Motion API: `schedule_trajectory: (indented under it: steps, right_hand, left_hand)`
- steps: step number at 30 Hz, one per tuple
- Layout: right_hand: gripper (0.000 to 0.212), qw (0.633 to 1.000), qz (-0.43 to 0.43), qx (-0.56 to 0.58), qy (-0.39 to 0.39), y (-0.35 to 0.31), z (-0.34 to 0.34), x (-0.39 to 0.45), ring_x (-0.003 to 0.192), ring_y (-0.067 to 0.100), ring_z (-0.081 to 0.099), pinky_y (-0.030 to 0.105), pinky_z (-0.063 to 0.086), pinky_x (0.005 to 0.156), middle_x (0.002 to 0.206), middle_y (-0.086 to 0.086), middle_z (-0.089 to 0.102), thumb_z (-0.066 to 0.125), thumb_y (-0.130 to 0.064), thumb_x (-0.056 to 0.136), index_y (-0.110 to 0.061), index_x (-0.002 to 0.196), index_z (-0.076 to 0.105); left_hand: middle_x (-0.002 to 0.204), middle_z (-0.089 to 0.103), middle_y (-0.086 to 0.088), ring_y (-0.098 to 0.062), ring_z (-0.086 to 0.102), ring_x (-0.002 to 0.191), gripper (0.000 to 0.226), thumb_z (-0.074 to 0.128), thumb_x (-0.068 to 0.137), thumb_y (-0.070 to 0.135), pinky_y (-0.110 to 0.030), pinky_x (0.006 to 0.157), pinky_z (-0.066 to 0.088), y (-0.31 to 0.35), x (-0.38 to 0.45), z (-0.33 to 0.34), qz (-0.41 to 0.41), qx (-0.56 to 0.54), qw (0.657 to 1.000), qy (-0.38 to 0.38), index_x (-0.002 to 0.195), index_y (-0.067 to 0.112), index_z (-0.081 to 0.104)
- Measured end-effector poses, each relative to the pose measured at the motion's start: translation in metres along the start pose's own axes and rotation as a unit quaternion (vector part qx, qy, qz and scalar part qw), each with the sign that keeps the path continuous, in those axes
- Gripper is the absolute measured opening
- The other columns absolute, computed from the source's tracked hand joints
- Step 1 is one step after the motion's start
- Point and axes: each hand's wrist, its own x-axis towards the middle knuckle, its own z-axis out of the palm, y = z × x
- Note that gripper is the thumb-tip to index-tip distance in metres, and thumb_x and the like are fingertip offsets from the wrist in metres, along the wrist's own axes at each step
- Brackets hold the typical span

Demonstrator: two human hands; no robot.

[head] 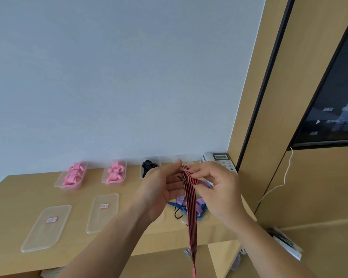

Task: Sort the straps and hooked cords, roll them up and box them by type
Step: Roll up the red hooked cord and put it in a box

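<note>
Both hands pinched the red-and-black hooked cord (189, 197) at its top fold, left hand (159, 189) and right hand (219, 187) level; its length hung straight down, hook apparently toward the left fingers.

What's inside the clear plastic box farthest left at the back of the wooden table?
The clear plastic box at far left holds rolled pink straps, several loops stacked along its length. Whatever lies beneath the rolls, on the box floor, is covered and cannot be seen.

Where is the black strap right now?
In the head view, the black strap sits in a clear box at the desk's back edge, right of the two pink-filled boxes, behind the left hand.
</note>
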Motion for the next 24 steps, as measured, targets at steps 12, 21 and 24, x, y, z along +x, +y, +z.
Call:
schedule_trajectory:
  steps: [12, 21, 24]
  right_hand:
    - [0.031, 0.993, -0.077, -0.085, -0.032, 0.006, 0.006, -0.005, 0.105, 0.005, 0.070, 0.026, 0.058, 0.084, 0.095, -0.002, 0.077, 0.061, 0.020, 0.071, -0.007, 0.076, 0.076]
    - [0.016, 0.951, 0.288, 0.058, -0.097, 0.001, 0.007, 0.008, 0.088, 0.019, 0.075, 0.047, 0.059, 0.088, 0.090, 0.001, 0.078, 0.070, -0.007, 0.091, -0.019, 0.101, 0.076]
    - [0.016, 0.951, 0.285, 0.061, -0.104, 0.000, 0.006, 0.010, 0.087, 0.022, 0.075, 0.044, 0.060, 0.087, 0.090, 0.004, 0.078, 0.070, -0.002, 0.091, -0.015, 0.100, 0.075]
  left_hand:
    - [0.078, 0.070, -0.017, -0.021, 0.068, 0.062, 0.017, 0.058, 0.096, -0.003, -0.030, 0.064, 0.058, -0.003, 0.005, -0.003, 0.041, 0.064, 0.997, 0.031, 0.103, -0.007, 0.073]
    - [0.090, 0.078, -0.013, -0.022, 0.073, 0.075, 0.020, 0.063, 0.094, -0.009, -0.029, 0.064, 0.060, 0.000, 0.003, -0.003, 0.114, 0.105, 0.987, 0.050, 0.098, 0.005, 0.076]
    - [0.089, 0.077, -0.015, -0.024, 0.074, 0.072, 0.021, 0.065, 0.091, -0.011, -0.029, 0.062, 0.060, 0.002, 0.002, -0.005, 0.116, 0.098, 0.987, 0.043, 0.099, 0.005, 0.076]
